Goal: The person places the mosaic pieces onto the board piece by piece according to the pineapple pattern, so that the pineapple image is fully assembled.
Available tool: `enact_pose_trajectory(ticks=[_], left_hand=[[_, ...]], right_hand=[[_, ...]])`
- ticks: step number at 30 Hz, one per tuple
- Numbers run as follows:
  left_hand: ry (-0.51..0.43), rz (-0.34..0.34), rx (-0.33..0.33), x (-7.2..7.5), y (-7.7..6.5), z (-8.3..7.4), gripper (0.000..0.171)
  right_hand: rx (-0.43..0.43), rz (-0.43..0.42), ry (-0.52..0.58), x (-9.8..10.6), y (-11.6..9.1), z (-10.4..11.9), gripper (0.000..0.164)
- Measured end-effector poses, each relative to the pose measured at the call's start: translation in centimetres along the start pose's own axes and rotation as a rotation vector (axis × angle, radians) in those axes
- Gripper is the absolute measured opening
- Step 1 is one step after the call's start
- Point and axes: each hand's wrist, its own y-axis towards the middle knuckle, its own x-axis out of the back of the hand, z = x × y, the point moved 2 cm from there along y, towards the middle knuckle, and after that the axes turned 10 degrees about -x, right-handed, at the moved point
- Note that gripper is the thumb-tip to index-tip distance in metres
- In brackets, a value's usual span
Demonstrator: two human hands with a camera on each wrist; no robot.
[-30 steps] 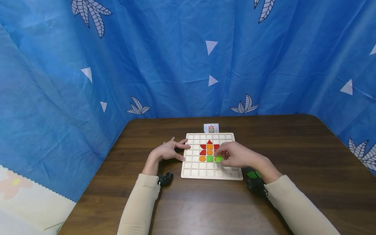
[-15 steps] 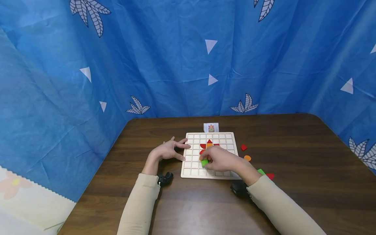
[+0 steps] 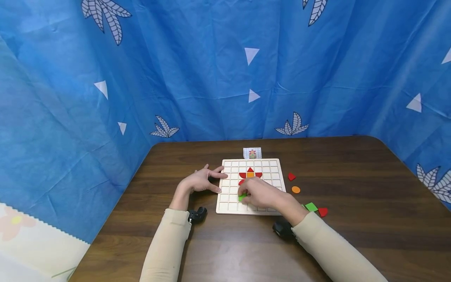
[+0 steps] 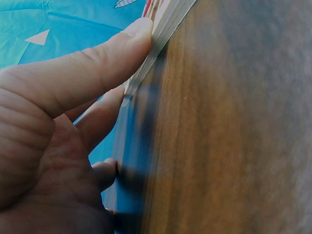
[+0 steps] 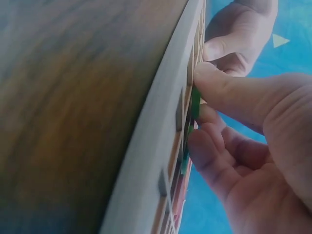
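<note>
A pale wooden grid board lies on the table, with a red triangle, an orange square and red curved pieces set in its cells. My right hand pinches a green square tile low over the left-middle cells. In the right wrist view the thumb and fingertips are at this green tile, close against the grid. Spread along the board's left edge, my left hand touches it with thumb and fingers. The left wrist view has its thumb on the board's rim. My right hand hides the middle cells.
To the board's right lie loose pieces: a red one, an orange disc, a green square and a red quarter-round. A small printed pattern card lies behind the board. A blue curtain hangs beyond the table.
My right hand has moved left across the board with the green tile, then lowered it slightly toward the cells. Loose pieces at the right have come into view. My left hand stays put.
</note>
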Motion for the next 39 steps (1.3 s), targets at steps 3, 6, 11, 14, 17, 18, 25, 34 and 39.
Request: enact_pose_trajectory(ticks=[3, 6, 11, 14, 17, 18, 25, 34, 39], left_hand=[[-0.003, -0.004, 0.009, 0.0, -0.1, -0.1, 0.058], [-0.008, -0.008, 0.012, 0.1, -0.2, -0.1, 0.058], [-0.011, -0.01, 0.01, 0.2, -0.2, -0.2, 0.058], [-0.019, -0.011, 0.011, 0.2, -0.2, -0.2, 0.058], [-0.028, -0.013, 0.009, 0.1, -0.2, -0.3, 0.058], [-0.03, -0.014, 0.008, 0.1, -0.2, -0.3, 0.058], [-0.033, -0.005, 0.007, 0.0, -0.1, -0.4, 0.059], [-0.026, -0.003, 0.002, -0.1, 0.0, -0.3, 0.058], [-0.017, -0.002, -0.002, -0.1, 0.0, -0.2, 0.058]], right_hand=[[0.01, 0.0, 0.015, 0.0, 0.1, -0.1, 0.008], [0.031, 0.002, 0.021, 0.1, 0.1, -0.2, 0.006], [0.034, -0.005, 0.041, 0.7, -0.6, -1.1, 0.012], [0.008, -0.027, 0.048, 1.4, -1.4, -2.0, 0.015], [-0.036, -0.049, 0.044, 2.2, -2.3, -3.1, 0.018], [-0.051, -0.054, 0.046, 2.4, -2.6, -3.4, 0.019], [-0.147, -0.053, 0.051, 4.0, -4.6, -6.0, 0.024], [-0.143, -0.073, 0.005, 5.4, -6.9, -9.0, 0.028], [-0.169, -0.079, -0.034, 6.0, -7.8, -10.3, 0.028]])
